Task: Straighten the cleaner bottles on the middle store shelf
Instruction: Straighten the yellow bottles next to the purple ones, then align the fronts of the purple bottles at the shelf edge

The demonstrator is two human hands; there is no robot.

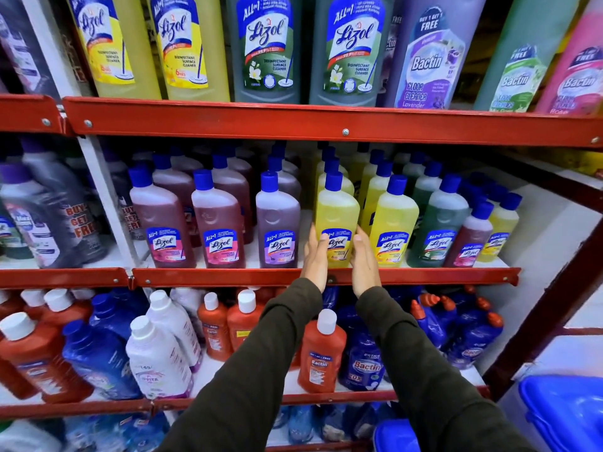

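The left hand (316, 256) and right hand (364, 260) press flat against opposite sides of a yellow cleaner bottle (336, 220), clasping it upright at the front of the middle shelf (228, 276). Purple bottles (277, 223) stand left, apart; another yellow bottle (393, 223) stands just beside on the right. The red shelf lip runs directly below the wrists.

Single head cam, wide-angle, worn by the person; faces fwd and slightly down at a red-framed store rack (208, 117), close up. Middle shelf sits mid-frame, upper shelf across the top, lower shelf along the bottom. Both sleeves enter from bottom centre.
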